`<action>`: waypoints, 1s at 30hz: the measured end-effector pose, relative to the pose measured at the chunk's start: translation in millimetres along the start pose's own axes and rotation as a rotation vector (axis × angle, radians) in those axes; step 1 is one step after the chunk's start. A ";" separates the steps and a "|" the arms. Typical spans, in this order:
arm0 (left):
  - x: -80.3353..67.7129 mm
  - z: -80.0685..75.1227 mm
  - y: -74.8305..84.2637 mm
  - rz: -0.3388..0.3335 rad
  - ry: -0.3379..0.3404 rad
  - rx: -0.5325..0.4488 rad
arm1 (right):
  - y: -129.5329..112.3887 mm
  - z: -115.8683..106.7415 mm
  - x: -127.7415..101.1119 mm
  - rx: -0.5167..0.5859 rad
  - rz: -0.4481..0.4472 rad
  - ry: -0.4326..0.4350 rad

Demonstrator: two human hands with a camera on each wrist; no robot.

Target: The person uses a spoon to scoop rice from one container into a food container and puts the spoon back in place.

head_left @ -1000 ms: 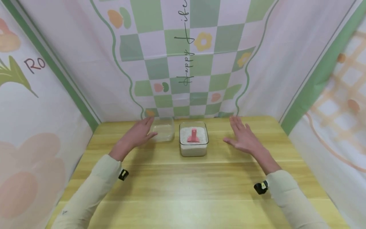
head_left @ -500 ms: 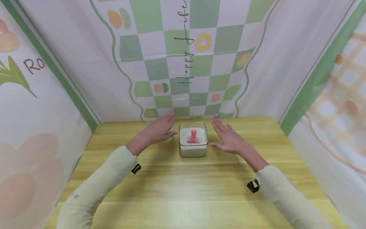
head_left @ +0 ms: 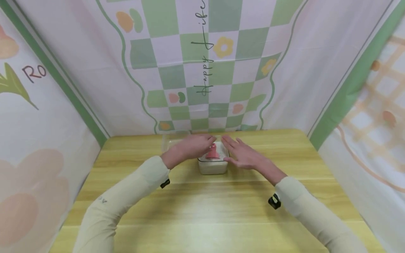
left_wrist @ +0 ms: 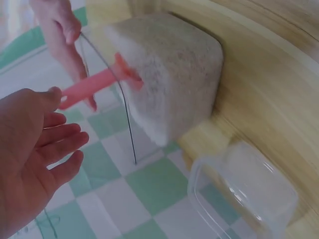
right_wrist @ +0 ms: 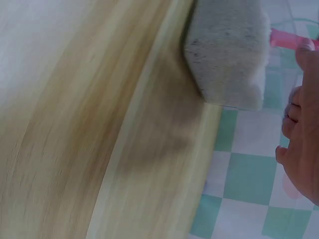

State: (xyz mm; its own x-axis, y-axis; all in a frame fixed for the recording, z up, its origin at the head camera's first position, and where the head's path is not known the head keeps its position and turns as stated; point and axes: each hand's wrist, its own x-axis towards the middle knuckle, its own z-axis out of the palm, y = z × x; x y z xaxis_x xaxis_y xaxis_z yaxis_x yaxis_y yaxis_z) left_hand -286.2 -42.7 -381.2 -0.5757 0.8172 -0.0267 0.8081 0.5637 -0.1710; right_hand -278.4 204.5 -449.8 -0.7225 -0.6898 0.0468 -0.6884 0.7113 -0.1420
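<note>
A clear square container [head_left: 213,168] filled with white grainy stuff stands near the back of the table. From its top rises the handle of a pink scoop [head_left: 212,153]. My left hand [head_left: 193,146] reaches over the container from the left. In the left wrist view its thumb lies at the end of the scoop handle [left_wrist: 87,89], the other fingers loosely bent below; firm contact cannot be made out. My right hand [head_left: 243,154] is at the container's right rim, fingers extended and holding nothing; in the right wrist view its thumb overlaps the handle.
Left of the filled container stands a second clear container [left_wrist: 249,186], partly hidden behind my left hand in the head view. A wooden table [head_left: 205,211] lies beneath. Patterned cloth [head_left: 215,70] hangs right behind its back edge and along both sides.
Both hands have moved inward to the filled container. My left hand passed over the second container to the scoop handle; my right hand came left to the rim.
</note>
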 end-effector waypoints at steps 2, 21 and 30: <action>6.4 2.5 3.5 0.044 0.009 0.069 | -0.1 1.6 0.1 -0.001 -0.017 -0.005; 46.0 8.5 54.7 -0.044 -0.161 0.513 | 1.6 2.2 2.0 0.033 -0.029 -0.007; 33.0 -15.5 30.2 -0.045 -0.133 0.404 | 7.1 3.8 1.7 0.036 -0.032 -0.004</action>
State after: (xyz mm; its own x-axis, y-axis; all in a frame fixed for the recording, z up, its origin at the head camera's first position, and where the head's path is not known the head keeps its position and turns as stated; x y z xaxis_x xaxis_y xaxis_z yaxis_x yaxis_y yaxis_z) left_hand -278.9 3.2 -371.9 -0.6414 0.7555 -0.1333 0.6836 0.4841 -0.5462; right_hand -284.3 207.9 -454.5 -0.6999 -0.7127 0.0476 -0.7082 0.6838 -0.1757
